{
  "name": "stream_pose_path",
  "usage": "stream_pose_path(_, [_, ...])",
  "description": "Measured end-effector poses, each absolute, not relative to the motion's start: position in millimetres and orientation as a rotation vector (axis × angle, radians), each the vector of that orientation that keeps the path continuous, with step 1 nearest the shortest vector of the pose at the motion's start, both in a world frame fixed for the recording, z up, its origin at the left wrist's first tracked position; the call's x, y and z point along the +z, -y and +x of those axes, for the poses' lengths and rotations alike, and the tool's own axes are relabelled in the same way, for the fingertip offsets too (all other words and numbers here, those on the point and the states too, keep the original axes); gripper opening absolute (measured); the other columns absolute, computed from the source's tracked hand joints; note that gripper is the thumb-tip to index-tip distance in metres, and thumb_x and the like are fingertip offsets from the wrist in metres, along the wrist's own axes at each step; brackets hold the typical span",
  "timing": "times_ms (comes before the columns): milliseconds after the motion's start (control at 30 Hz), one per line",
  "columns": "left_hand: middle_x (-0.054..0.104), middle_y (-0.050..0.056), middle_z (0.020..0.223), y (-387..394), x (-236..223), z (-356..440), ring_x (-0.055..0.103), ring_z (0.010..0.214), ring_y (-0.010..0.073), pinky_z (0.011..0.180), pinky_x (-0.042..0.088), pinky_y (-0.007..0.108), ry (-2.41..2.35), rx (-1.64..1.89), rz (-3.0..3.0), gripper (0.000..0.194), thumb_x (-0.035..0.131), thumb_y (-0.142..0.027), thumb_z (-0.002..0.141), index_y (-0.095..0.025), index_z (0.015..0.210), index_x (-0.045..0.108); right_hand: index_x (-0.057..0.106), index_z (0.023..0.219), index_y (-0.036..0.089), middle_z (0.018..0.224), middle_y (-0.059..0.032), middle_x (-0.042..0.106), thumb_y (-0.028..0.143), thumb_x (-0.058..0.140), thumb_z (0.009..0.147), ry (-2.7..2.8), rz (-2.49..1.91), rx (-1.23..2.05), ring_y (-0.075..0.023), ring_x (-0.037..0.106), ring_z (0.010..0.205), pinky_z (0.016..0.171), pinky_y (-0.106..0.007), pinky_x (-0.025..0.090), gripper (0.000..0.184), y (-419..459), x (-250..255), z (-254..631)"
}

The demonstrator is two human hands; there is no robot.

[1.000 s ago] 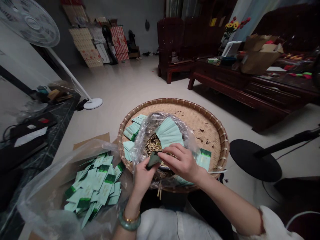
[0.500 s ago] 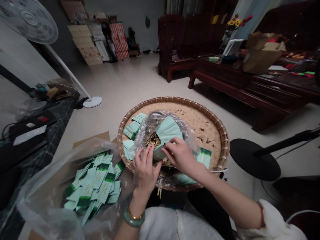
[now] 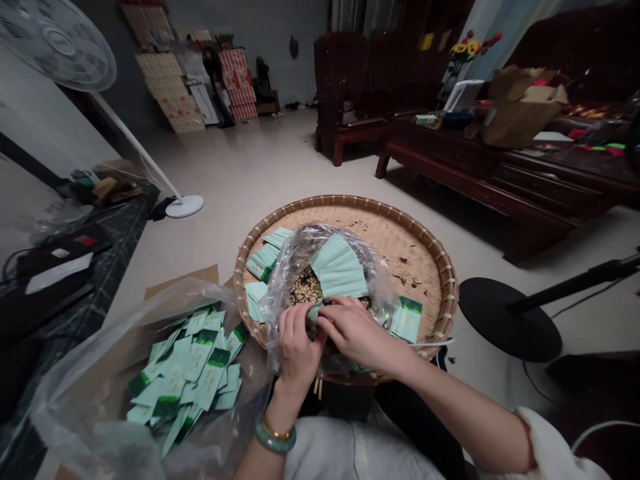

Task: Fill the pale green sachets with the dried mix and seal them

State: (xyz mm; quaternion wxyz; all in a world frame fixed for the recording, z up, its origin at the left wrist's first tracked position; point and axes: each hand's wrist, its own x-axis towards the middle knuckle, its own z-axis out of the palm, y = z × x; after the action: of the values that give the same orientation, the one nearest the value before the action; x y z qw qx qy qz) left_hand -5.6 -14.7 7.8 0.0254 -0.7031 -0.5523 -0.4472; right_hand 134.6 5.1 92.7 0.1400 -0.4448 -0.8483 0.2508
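Note:
My left hand (image 3: pixel 299 341) and my right hand (image 3: pixel 351 330) meet over a clear plastic bag (image 3: pixel 295 263) that lies in a round woven basket (image 3: pixel 425 247). Both pinch the same small pale green packet (image 3: pixel 315 311), fingers closed on it. Loose dried leaves (image 3: pixel 306 288) and a fanned stack of green packets (image 3: pixel 340 270) sit in the bag just beyond my fingers. More packets (image 3: pixel 264 257) lie on the basket's left side, and one packet (image 3: pixel 406 319) lies to the right of my right hand.
A clear bag (image 3: pixel 100 373) holding several green packets (image 3: pixel 190 370) lies at my left, over cardboard. A standing fan (image 3: pixel 65 50) is at far left, a black round stand base (image 3: pixel 510 320) at right, dark wooden furniture (image 3: pixel 475 167) behind.
My left hand went from holding a packet, to fingers spread, to closed again beside my right hand. My right hand took a packet from the stack and drew it slightly toward me.

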Motion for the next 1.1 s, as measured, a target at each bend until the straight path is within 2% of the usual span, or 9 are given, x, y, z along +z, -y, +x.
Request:
stream_pose_path(267, [0.063,0.014,0.104,11.3,3.7,-15.7,0.06,0.096,0.0256,0.082,0.05,0.042,1.749,-1.497,-2.164,0.045,0.062,-0.039,0.08,-0.016,0.117,0.05,0.056,0.117,0.02,0.099,-0.0095,0.066,0.028,0.041,0.095,2.497,-1.169,0.78,-0.0241,0.052,0.1,0.087,-0.039,0.038,0.028,-11.3,104.3,137.4])
stream_pose_path(400, [0.063,0.011,0.102,12.2,8.3,-20.4,0.061,0.093,0.0238,0.079,0.052,0.039,1.8,-1.559,-2.213,0.039,0.066,-0.033,0.077,-0.018,0.11,0.053,0.066,0.101,0.02,0.094,-0.0075,0.069,0.027,0.043,0.094,2.492,-1.036,0.873,-0.0245,0.052,0.105,0.091,-0.04,0.037,0.025,-13.0,110.8,140.8])
stream_pose_path(467, [0.063,0.009,0.1,11.9,10.4,-21.6,0.061,0.091,0.0224,0.077,0.053,0.037,1.844,-1.605,-2.208,0.034,0.066,-0.025,0.075,-0.019,0.106,0.054,0.068,0.089,0.018,0.088,-0.0058,0.07,0.026,0.043,0.094,2.364,-0.978,0.922,-0.0215,0.057,0.099,0.089,-0.035,0.039,0.027,-19.2,111.4,145.1])
stream_pose_path(533, [0.062,0.007,0.099,11.5,11.4,-22.3,0.061,0.091,0.0217,0.075,0.053,0.035,1.889,-1.657,-2.189,0.036,0.065,-0.016,0.071,-0.019,0.105,0.054,0.068,0.084,0.017,0.084,-0.0046,0.07,0.027,0.042,0.095,2.16,-1.028,0.943,-0.0176,0.061,0.086,0.079,-0.028,0.044,0.029,-32.1,107.9,149.1])
stream_pose_path(633, [0.061,0.007,0.1,11.4,11.2,-22.7,0.06,0.093,0.0216,0.074,0.054,0.034,1.923,-1.703,-2.188,0.04,0.064,-0.011,0.067,-0.02,0.105,0.054,0.067,0.09,0.016,0.084,-0.0041,0.071,0.025,0.047,0.092,2.052,-1.181,0.893,-0.0153,0.064,0.075,0.067,-0.024,0.045,0.022,-61.7,92.4,146.7])
stream_pose_path(700, [0.061,0.007,0.101,11.5,10.7,-22.7,0.06,0.094,0.0214,0.074,0.054,0.033,1.932,-1.711,-2.19,0.04,0.064,-0.012,0.067,-0.019,0.105,0.054,0.069,0.093,0.016,0.092,-0.0052,0.073,0.015,0.053,0.086,2.274,-1.161,0.85,-0.0164,0.066,0.083,0.073,-0.023,0.045,0.017,-82.4,77.4,136.3])
stream_pose_path(800, [0.06,0.007,0.1,11.6,10.0,-22.7,0.059,0.094,0.021,0.072,0.054,0.033,1.925,-1.724,-2.181,0.039,0.064,-0.011,0.068,-0.019,0.105,0.054,0.07,0.094,0.016,0.097,-0.0083,0.073,0.008,0.05,0.084,2.722,-1.141,0.696,-0.0186,0.066,0.09,0.075,-0.023,0.044,0.025,-105.6,55.6,113.1])
stream_pose_path(900, [0.059,0.007,0.1,11.5,9.8,-24.0,0.059,0.093,0.021,0.073,0.054,0.033,1.909,-1.737,-2.169,0.038,0.064,-0.011,0.067,-0.019,0.103,0.053,0.071,0.088,0.013,0.088,-0.0131,0.073,0.005,0.051,0.08,2.822,-1.176,0.638,-0.0229,0.067,0.085,0.071,-0.026,0.045,0.024,-117.2,40.6,94.4])
stream_pose_path(1100, [0.058,0.006,0.098,10.0,9.4,-26.4,0.059,0.091,0.0208,0.072,0.055,0.034,1.908,-1.731,-2.169,0.037,0.063,-0.01,0.066,-0.019,0.101,0.053,0.068,0.1,0.011,0.097,-0.0174,0.07,0.004,0.047,0.08,2.89,-1.193,0.55,-0.0254,0.065,0.092,0.076,-0.03,0.046,0.03,-125.0,29.2,87.2])
